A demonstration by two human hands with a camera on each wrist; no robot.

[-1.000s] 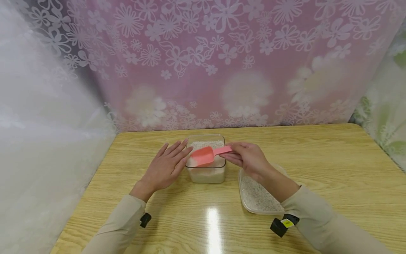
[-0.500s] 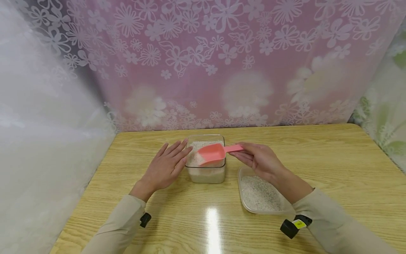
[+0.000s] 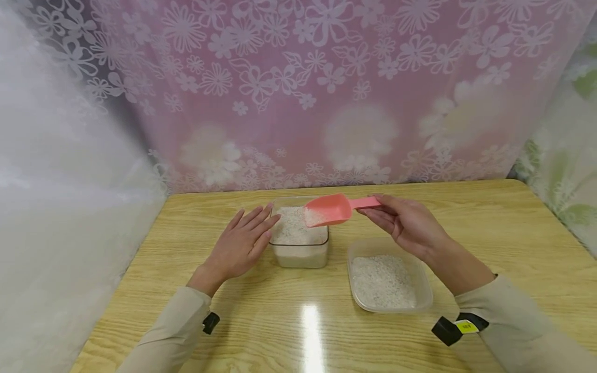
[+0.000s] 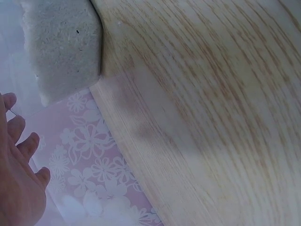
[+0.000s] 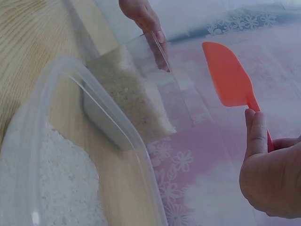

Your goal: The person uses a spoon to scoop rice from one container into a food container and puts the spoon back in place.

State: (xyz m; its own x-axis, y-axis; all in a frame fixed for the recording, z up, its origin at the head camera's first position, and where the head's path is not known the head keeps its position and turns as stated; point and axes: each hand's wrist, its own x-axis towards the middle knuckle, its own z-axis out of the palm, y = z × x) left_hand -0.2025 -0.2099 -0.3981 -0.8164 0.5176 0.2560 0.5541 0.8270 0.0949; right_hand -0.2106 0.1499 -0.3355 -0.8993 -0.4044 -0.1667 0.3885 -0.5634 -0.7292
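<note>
A pink plastic scoop [image 3: 328, 209] with white rice in its bowl hangs above the right rim of a clear square tub [image 3: 299, 251] of rice. My right hand [image 3: 407, 224] pinches the scoop's handle; in the right wrist view the scoop [image 5: 230, 76] shows from below, held by that hand [image 5: 268, 169]. My left hand [image 3: 240, 246] lies flat with straight fingers against the tub's left side. The left wrist view shows the tub [image 4: 63, 44] and part of the left hand [image 4: 19, 179]. A shallow clear tray [image 3: 422, 290] with rice lies to the right of the tub, under my right forearm.
The wooden table [image 3: 503, 233] ends at a pink flowered curtain [image 3: 303, 88] behind and a white cloth [image 3: 60, 207] on the left. A green patterned curtain [image 3: 569, 171] hangs at the far right.
My right hand has lifted the scoop out of the tub and carried it up and to the right with rice in it. The left hand has stayed against the tub.
</note>
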